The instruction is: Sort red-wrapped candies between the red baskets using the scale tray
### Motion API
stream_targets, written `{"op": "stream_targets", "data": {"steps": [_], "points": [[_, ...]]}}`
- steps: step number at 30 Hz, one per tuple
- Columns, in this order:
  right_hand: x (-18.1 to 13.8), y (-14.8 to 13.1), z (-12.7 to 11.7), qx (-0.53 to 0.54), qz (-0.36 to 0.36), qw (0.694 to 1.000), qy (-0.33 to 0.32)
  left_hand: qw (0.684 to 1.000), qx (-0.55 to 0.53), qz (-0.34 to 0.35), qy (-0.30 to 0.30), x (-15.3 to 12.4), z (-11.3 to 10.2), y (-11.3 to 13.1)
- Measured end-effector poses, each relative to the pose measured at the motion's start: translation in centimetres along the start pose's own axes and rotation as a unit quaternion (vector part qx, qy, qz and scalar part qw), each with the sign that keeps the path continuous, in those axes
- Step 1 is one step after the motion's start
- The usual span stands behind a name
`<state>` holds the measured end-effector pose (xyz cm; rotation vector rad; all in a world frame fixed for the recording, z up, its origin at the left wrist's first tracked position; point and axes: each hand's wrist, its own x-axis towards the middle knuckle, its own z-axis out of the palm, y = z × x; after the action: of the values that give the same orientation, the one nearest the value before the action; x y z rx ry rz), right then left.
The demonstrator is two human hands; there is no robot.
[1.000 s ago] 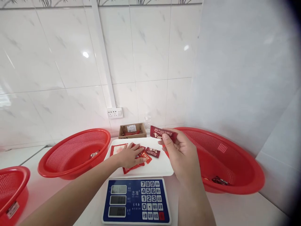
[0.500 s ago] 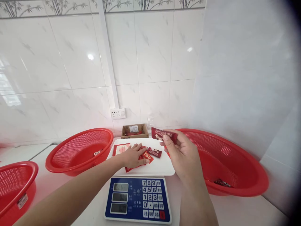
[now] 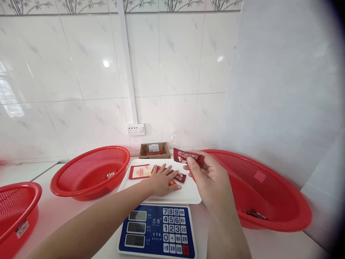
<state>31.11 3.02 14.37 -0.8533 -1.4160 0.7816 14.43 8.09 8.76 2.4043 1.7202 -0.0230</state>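
My right hand (image 3: 208, 178) pinches a dark red snack packet (image 3: 184, 157) between thumb and fingers, held up above the white scale pan (image 3: 185, 192). My left hand (image 3: 161, 181) lies flat with fingers spread over several small red packets (image 3: 180, 176) on the pan. A larger red and white sachet (image 3: 139, 171) lies on the pan's left side, apart from my left hand. The blue-faced electronic scale (image 3: 156, 230) with its keypad sits below both hands.
A red mesh basket (image 3: 91, 171) with one packet stands to the left, another red basket (image 3: 269, 194) with a dark packet to the right, a third at the far left edge (image 3: 16, 208). A small cardboard box (image 3: 155, 150) sits by the tiled wall under a socket (image 3: 136, 129).
My left hand slid rightward over the small packets, uncovering the red and white sachet. The right hand holds the dark red packet in almost the same place.
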Motion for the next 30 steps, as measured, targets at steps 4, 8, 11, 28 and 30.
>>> {"op": "stream_targets", "data": {"steps": [4, 8, 11, 28, 30], "points": [[0.2, 0.3, 0.1, -0.010, -0.010, 1.000, -0.006, 1.000, 0.001, 0.013, 0.026, -0.2, 0.5, -0.1], [0.2, 0.3, 0.3, -0.011, -0.015, 1.000, -0.015, 0.998, -0.002, 0.024, 0.062, -0.4, 1.0, -0.3], [0.0, 0.0, 0.5, -0.004, -0.007, 1.000, -0.003, 0.997, -0.005, 0.025, 0.078, -0.4, 1.2, -0.3], [0.1, -0.1, 0.4, 0.009, 0.008, 1.000, -0.015, 0.991, -0.004, -0.126, 0.053, -2.5, -0.7, -10.1], [0.2, 0.0, 0.5, 0.003, 0.006, 1.000, -0.016, 0.990, 0.010, -0.132, 0.047, -3.0, -0.3, -11.3]]}}
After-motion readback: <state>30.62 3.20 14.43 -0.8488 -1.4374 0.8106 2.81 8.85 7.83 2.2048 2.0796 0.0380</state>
